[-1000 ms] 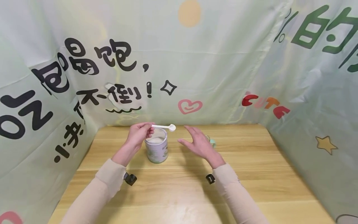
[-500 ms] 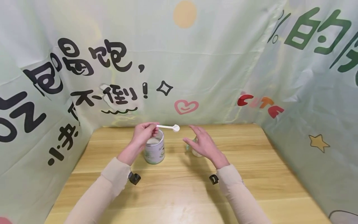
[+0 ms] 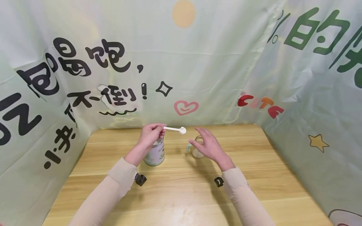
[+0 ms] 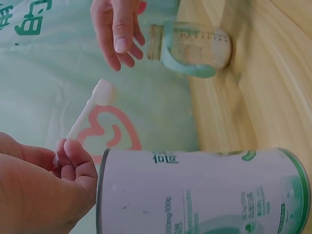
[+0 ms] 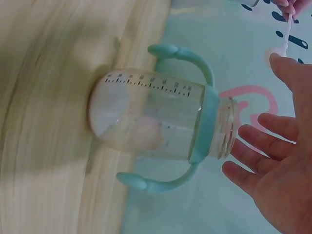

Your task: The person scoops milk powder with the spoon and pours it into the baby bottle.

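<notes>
My left hand [image 3: 151, 135] pinches the handle end of a white measuring scoop [image 3: 182, 130], held level above the table with powder heaped in its bowl. Below and partly behind that hand stands a milk powder can [image 3: 155, 154], its lid off. My right hand [image 3: 210, 145] hovers beside the mouth of a clear baby bottle [image 5: 151, 117], fingers spread and holding nothing. The bottle has no cap, two mint-green handles [image 5: 178, 183] and printed measure marks. White powder [image 5: 108, 106] lies at its bottom. In the head view the right hand hides part of the bottle.
Everything stands on a light wooden table [image 3: 175, 194]. Printed cloth walls [image 3: 198, 72] rise close behind the can and bottle and along both sides. A small black camera mount [image 3: 140, 179] sits on each wrist.
My left hand has carried the scoop rightward from over the can's opening toward the bottle. The right hand keeps its spread pose near the bottle, which shows more. The head view has turned slightly right.
</notes>
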Tool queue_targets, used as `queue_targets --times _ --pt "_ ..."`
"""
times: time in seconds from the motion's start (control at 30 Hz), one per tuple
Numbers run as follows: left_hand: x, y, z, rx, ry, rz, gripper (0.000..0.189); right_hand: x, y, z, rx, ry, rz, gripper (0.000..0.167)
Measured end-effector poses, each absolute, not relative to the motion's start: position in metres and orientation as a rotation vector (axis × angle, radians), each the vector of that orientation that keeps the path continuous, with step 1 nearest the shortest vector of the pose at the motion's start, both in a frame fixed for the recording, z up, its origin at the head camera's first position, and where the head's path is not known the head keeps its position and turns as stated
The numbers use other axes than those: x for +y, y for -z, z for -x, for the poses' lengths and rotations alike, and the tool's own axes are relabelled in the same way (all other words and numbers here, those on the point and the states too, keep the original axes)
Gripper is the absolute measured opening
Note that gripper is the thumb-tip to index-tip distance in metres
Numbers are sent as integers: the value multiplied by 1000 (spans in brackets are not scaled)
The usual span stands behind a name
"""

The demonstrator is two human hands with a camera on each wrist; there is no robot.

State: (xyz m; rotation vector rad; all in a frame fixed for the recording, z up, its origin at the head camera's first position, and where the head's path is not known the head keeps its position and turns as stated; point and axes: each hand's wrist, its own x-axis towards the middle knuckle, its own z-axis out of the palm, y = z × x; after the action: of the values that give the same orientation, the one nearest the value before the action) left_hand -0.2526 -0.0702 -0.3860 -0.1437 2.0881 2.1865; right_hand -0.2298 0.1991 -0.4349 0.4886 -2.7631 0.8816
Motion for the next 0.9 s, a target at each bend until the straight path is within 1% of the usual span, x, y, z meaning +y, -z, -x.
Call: queue_targets --times 0.27,0.9 --pt "-55 389 253 2087 -2191 83 25 208 439 227 -2801 -874 -423 74" --pt "-32 394 254 2108 -2133 -16 23 221 446 222 -2818 -849 -404 74"
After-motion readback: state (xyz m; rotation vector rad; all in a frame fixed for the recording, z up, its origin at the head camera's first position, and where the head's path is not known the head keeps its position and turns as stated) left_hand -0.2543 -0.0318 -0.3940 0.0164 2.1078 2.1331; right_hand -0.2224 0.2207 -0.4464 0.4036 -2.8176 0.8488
